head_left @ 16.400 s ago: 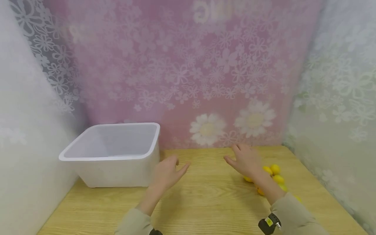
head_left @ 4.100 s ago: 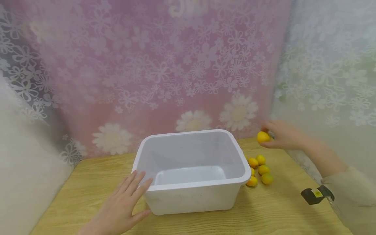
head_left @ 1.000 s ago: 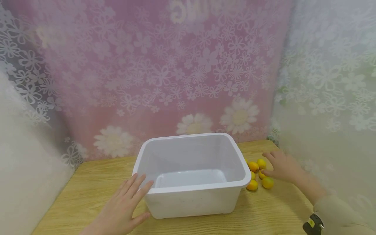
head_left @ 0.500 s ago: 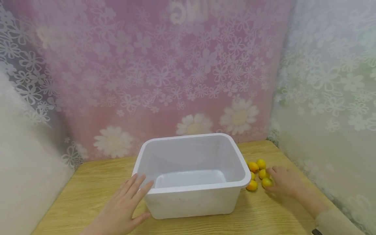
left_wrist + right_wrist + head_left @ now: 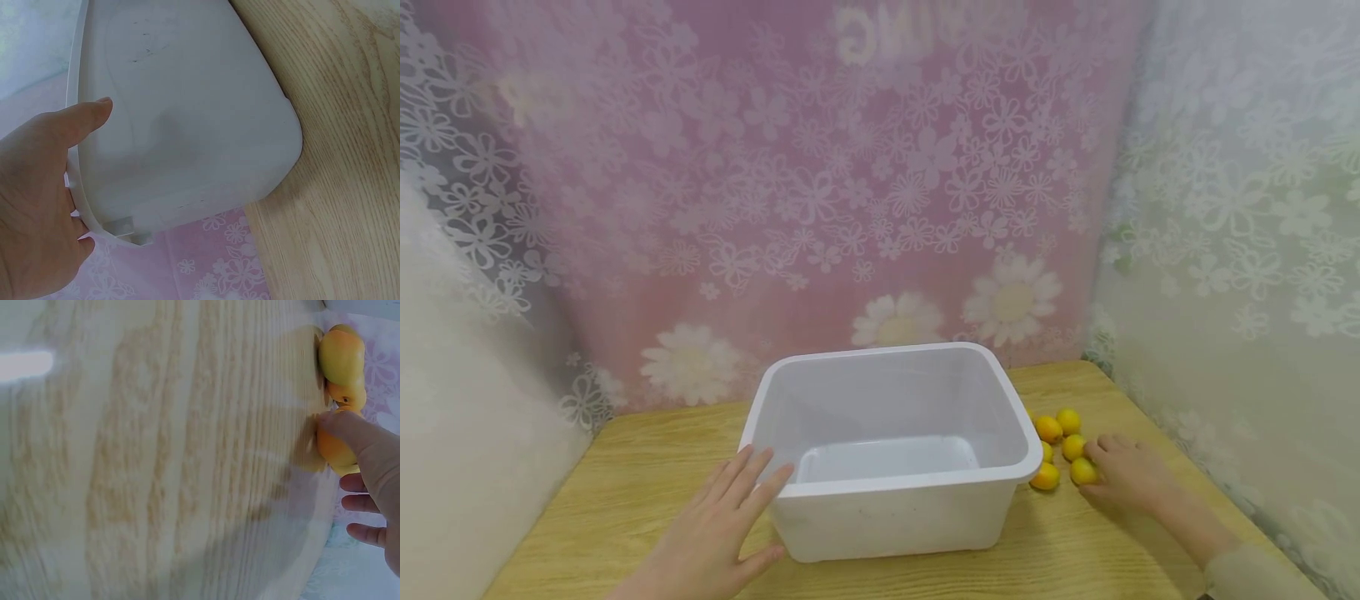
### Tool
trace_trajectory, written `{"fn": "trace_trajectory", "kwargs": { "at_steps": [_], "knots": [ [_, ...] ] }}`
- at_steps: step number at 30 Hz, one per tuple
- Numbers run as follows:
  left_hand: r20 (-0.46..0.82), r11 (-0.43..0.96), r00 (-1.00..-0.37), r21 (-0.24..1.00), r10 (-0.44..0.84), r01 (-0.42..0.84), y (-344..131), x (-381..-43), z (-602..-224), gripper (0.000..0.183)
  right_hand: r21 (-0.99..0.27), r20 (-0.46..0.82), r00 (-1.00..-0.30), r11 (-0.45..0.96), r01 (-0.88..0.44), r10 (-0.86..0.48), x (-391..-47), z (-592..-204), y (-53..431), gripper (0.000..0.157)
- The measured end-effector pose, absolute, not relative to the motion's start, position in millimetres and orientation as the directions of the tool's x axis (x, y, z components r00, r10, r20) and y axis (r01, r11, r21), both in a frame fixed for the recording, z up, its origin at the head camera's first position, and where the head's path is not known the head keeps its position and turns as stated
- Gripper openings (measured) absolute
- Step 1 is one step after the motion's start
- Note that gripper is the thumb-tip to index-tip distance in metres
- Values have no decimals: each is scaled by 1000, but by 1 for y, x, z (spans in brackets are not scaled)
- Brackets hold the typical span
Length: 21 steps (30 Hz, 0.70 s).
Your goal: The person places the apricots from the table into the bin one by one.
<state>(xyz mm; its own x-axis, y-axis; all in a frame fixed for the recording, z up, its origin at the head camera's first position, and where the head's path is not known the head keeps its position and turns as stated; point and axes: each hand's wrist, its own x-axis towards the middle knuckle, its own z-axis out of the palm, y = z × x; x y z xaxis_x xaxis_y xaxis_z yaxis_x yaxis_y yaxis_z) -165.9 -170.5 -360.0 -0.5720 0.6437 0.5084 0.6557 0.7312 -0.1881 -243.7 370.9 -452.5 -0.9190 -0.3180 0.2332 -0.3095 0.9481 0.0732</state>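
Note:
A white plastic bin (image 5: 895, 523) stands mid-table, its bare floor showing. My left hand (image 5: 711, 525) rests with spread fingers over the rim at the front left corner; in the left wrist view the thumb (image 5: 94, 119) lies against the outer wall. Right of the bin, my right hand (image 5: 1131, 475) pinches the nearest yellow-orange fruit (image 5: 1082, 472) between thumb and fingertips, low at the tabletop. In the right wrist view the thumb covers part of that fruit (image 5: 337, 447). Several similar fruits (image 5: 1048, 429) lie close by, some partly hidden behind the bin.
The wooden table (image 5: 625, 483) ends at a pink flowered backdrop (image 5: 820, 208) behind. Pale patterned panels rise at the left (image 5: 467, 400) and right (image 5: 1240, 317). Other fruits (image 5: 342, 356) sit just past the pinched one.
Earlier the bin stood at the back left; it is now mid-table. My right hand held a fruit higher up, then came down to the nearest fruit. Lately my left hand stays still.

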Motion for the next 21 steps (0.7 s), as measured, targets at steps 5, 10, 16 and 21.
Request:
{"fn": "trace_trajectory", "kwargs": {
  "at_steps": [5,10,16,21],
  "knots": [
    [512,728,-565,-195,647,657,-171,-166,-360,82,57,253,-911,945,-321,-324,-246,-449,372,35],
    [501,719,-560,-202,660,665,-172,-167,-358,81,31,277,-892,931,-364,-358,-247,-433,373,38],
    [474,716,-580,-175,662,675,-172,-166,-355,76,28,336,-861,917,-397,-383,-249,-405,374,41],
    [464,722,-593,-166,658,672,-172,-165,-354,76,56,387,-821,900,-433,-419,-255,-384,376,40]
  ]
}}
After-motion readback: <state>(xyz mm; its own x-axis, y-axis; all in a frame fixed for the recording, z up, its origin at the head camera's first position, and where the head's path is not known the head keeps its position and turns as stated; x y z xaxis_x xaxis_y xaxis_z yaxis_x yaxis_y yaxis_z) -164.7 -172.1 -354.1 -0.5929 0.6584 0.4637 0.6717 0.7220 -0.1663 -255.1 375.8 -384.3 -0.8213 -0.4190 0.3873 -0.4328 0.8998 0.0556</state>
